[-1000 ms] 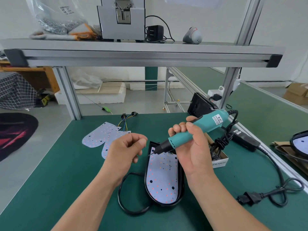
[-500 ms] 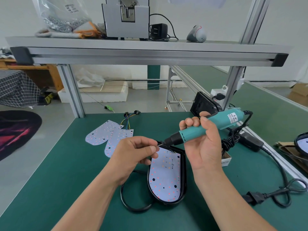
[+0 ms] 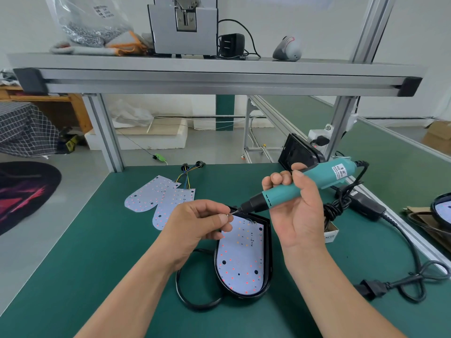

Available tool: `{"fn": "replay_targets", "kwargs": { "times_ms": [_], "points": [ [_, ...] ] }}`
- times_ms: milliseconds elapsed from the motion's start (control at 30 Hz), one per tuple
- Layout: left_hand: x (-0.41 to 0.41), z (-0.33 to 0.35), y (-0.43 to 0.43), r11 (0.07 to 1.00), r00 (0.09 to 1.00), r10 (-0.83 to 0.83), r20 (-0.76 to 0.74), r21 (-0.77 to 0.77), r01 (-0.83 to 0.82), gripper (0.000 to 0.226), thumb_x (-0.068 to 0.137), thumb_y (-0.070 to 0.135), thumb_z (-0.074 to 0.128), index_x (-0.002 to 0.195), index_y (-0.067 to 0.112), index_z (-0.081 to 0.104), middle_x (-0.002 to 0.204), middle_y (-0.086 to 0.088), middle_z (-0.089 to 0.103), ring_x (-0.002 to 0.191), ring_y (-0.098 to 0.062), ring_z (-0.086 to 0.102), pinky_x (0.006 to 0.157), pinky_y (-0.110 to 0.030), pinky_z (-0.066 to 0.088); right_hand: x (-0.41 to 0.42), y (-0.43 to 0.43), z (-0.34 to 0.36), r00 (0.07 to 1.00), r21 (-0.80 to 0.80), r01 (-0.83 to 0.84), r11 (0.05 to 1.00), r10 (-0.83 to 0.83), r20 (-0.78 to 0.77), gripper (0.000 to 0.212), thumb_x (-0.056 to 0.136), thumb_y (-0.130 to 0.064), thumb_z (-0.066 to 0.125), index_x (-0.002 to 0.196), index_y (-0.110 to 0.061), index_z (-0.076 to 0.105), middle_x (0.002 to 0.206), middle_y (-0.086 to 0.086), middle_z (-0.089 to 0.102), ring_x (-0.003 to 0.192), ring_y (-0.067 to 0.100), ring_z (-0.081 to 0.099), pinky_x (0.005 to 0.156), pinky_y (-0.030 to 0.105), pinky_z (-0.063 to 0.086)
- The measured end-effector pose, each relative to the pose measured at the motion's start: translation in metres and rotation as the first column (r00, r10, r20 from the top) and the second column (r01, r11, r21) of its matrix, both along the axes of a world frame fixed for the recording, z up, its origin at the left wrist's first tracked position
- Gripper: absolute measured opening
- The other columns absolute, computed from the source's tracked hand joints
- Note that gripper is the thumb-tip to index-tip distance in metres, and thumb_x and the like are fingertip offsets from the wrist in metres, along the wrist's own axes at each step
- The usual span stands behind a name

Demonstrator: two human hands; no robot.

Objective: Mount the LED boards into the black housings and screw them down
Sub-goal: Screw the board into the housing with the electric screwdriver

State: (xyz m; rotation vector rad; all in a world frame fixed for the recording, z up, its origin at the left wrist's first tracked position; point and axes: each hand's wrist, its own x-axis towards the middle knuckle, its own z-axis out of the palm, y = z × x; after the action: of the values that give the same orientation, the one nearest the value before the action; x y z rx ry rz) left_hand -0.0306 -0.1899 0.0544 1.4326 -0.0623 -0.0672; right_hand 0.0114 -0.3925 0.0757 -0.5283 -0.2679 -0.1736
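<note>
Pinching a screw (image 3: pixel 229 214), left grip (image 3: pixel 195 223) meets the teal screwdriver (image 3: pixel 283 195) — grasped by right grip (image 3: pixel 300 215) — above the black housing (image 3: pixel 267 252).

Only one scrap reads clean: "NCER", dark capitals on the white side of the small box (image 3: pixel 331 236) on the worktop (image 3: pixel 117 252) (the word's start is hidden). The white label (image 3: pixel 339 172) on the teal screwdriver (image 3: pixel 288 192) carries red and black print, too small to read. Up on the shelf (image 3: pixel 195 67), the plastic bag (image 3: pixel 80 23) has a sticker (image 3: pixel 103 11) with several lines, all blurred.
</note>
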Motion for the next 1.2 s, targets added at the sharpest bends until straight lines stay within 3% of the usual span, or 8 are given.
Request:
{"fn": "replay_targets", "kwargs": {
  "times_ms": [367,600,733,833,967,1100,1200],
  "points": [
    [0.004,-0.003,0.0,0.984,0.989,0.071,0.13,0.155,-0.091,0.017,0.09,-0.007,0.077,0.089,0.009,0.081,0.081,-0.01,0.079,0.072,-0.013,0.074,0.069,-0.015,0.054,0.003,0.004,-0.006,1.0,-0.088,0.019,0.996,-0.017,0.017,0.007,0.101,-0.013,0.064,0.1,-0.021,0.063,0.08,0.002,0.052,0.079,0.02,0.059,0.09,0.04,0.054],
    [0.007,-0.013,0.0,0.967,0.976,0.06,0.208,0.23,-0.109,0.027,0.091,-0.006,0.077,0.101,0.019,0.079,0.094,-0.005,0.082,0.094,-0.021,0.078,0.09,-0.03,0.061,0.006,0.006,-0.011,0.992,-0.028,0.068,0.997,-0.071,-0.105,0.008,0.104,-0.016,0.064,0.098,-0.017,0.058,0.08,0.003,0.052,0.077,0.021,0.059,0.086,0.039,0.055],
    [0.006,-0.013,0.0,0.958,0.97,0.023,0.243,0.272,-0.09,0.025,0.086,0.013,0.08,0.108,0.026,0.078,0.098,0.003,0.082,0.099,-0.015,0.077,0.087,-0.019,0.055,0.007,0.004,-0.012,0.991,0.009,0.064,0.998,-0.062,-0.121,0.008,0.102,-0.015,0.065,0.1,-0.016,0.058,0.078,0.003,0.053,0.075,0.02,0.061,0.085,0.039,0.057],
    [0.008,-0.013,0.004,0.94,0.972,0.012,0.237,0.328,-0.092,0.042,0.081,0.021,0.066,0.121,0.034,0.071,0.108,0.012,0.08,0.093,-0.006,0.069,0.079,-0.013,0.049,0.006,0.005,-0.013,0.99,0.018,0.061,0.998,-0.058,-0.129,0.007,0.101,-0.015,0.066,0.1,-0.015,0.058,0.077,0.004,0.052,0.073,0.021,0.06,0.083,0.039,0.057],
    [0.011,-0.015,0.01,0.931,0.991,0.094,0.091,0.344,-0.12,0.052,0.077,0.037,0.058,0.129,0.039,0.065,0.103,0.015,0.071,0.079,-0.005,0.059,0.07,-0.025,0.048,0.006,0.001,-0.011,0.989,0.023,0.063,0.998,-0.059,-0.134,0.007,0.099,-0.015,0.067,0.099,-0.015,0.06,0.076,0.003,0.053,0.071,0.02,0.06,0.081,0.039,0.057],
    [0.009,-0.023,0.006,0.828,1.0,-0.004,-0.03,0.56,0.021,0.066,0.077,0.069,0.063,0.135,0.036,0.061,0.098,0.004,0.068,0.085,-0.012,0.066,0.081,-0.04,0.056,0.006,-0.004,-0.01,0.986,-0.007,0.07,0.997,-0.071,-0.151,0.007,0.096,-0.014,0.068,0.096,-0.017,0.061,0.075,0.001,0.052,0.066,0.017,0.057,0.073,0.036,0.055],
    [0.01,-0.027,0.003,0.761,0.998,-0.039,-0.049,0.646,0.061,0.066,0.079,0.07,0.066,0.133,0.031,0.063,0.083,0.008,0.068,0.07,-0.01,0.066,0.07,-0.034,0.051,0.005,-0.008,-0.01,0.984,-0.07,0.082,0.994,-0.092,-0.153,0.006,0.094,-0.013,0.065,0.093,-0.018,0.062,0.072,-0.001,0.05,0.061,0.015,0.054,0.065,0.032,0.053]
  ]
}}
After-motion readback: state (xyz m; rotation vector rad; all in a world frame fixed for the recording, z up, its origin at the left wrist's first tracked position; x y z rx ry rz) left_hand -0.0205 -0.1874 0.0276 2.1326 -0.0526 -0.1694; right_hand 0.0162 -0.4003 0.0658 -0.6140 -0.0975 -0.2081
